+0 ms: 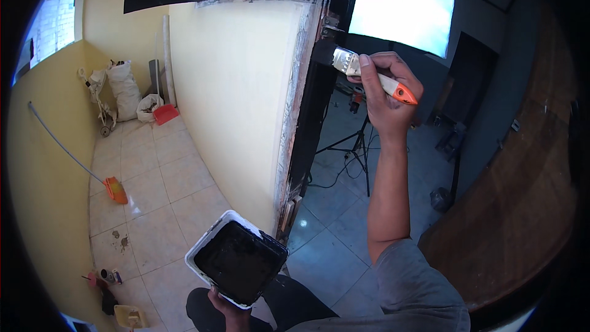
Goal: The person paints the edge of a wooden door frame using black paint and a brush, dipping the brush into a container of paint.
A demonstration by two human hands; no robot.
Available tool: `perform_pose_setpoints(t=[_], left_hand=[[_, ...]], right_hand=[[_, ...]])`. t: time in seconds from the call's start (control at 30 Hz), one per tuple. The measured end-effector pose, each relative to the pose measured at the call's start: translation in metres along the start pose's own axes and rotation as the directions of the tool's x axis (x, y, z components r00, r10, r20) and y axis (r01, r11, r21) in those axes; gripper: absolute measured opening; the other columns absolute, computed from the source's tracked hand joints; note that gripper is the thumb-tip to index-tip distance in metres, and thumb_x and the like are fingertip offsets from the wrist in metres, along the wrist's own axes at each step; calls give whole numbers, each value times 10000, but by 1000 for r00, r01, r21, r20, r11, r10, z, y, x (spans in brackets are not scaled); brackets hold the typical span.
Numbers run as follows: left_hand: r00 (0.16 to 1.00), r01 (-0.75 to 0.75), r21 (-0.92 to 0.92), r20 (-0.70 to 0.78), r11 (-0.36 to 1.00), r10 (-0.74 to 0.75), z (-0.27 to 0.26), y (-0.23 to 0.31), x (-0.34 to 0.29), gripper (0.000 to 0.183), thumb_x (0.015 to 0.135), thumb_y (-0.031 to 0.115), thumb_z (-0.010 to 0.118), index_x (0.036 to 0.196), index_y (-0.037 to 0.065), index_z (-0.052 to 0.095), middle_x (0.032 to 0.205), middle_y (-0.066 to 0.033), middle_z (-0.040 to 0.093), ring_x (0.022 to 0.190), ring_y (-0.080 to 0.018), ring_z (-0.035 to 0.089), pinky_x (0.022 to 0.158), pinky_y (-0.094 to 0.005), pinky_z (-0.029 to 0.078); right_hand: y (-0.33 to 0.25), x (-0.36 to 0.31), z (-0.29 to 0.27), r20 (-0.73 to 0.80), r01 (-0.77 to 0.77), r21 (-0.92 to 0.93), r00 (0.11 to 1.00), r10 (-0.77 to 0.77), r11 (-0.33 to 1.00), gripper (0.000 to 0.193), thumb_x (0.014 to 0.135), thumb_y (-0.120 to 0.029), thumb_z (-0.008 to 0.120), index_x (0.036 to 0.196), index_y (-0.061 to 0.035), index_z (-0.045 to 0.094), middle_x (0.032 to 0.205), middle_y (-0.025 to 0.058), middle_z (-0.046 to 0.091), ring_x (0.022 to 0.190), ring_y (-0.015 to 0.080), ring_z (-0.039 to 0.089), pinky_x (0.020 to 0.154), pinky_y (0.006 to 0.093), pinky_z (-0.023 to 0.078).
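Note:
My right hand (390,89) is raised and closed around the handle of a paintbrush (346,60), a pale handle with an orange end. Its dark bristles touch the black door frame (312,120) near a metal hinge (330,22). Dark smudges mark my fingers. Low in front of me, my left hand (228,308) grips the near edge of a square white paint tub (195,253), its thumb at the rim. Black paint (236,261) coats the inside of the tub. The fingers beneath it are mostly hidden.
Beside the frame stands a cream wall (227,74) with a rough edge. An orange broom (115,190) leans at left; sacks (125,91) and a red dustpan (165,114) sit in the far corner. Beyond the frame are a tripod (356,144), cables and a brown wooden door (510,190).

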State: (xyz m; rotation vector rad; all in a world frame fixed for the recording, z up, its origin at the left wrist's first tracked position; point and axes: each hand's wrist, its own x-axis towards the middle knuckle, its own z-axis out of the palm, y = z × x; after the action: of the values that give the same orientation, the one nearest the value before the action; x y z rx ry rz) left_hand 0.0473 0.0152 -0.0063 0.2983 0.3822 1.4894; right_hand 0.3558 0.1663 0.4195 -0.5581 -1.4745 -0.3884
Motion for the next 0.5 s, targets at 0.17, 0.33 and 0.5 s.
perform_pose_setpoints(t=[0.17, 0.33, 0.5], left_hand=[[1000, 8, 12, 12, 1000, -8, 10, 2, -3, 833, 958, 659, 505, 1589, 121, 432, 1565, -127, 534, 1386, -382, 567, 1132, -545, 502], [1000, -9, -1, 15, 1000, 9, 13, 3, -2, 819, 961, 642, 505, 1583, 114, 440, 1562, -136, 537, 1390, -384, 566, 1134, -545, 501], [999, -21, -87, -34, 996, 18, 11, -1, 1, 828, 931, 586, 565, 1568, 81, 415, 1511, -158, 564, 1345, -389, 600, 1088, -553, 549]], right_hand=[[2, 5, 5, 28, 34, -172, 999, -30, 985, 127, 921, -19, 785, 835, 38, 711, 767, 78, 699, 673, 109, 668, 619, 258, 502], [-4, 6, 12, 65, 163, -168, 986, -154, 972, 135, 932, -25, 773, 830, 34, 707, 758, 72, 691, 658, 111, 657, 604, 255, 497], [-5, 8, 7, 47, 95, -213, 995, -87, 972, 141, 929, -22, 773, 823, 40, 704, 750, 69, 687, 639, 110, 636, 591, 261, 485]])
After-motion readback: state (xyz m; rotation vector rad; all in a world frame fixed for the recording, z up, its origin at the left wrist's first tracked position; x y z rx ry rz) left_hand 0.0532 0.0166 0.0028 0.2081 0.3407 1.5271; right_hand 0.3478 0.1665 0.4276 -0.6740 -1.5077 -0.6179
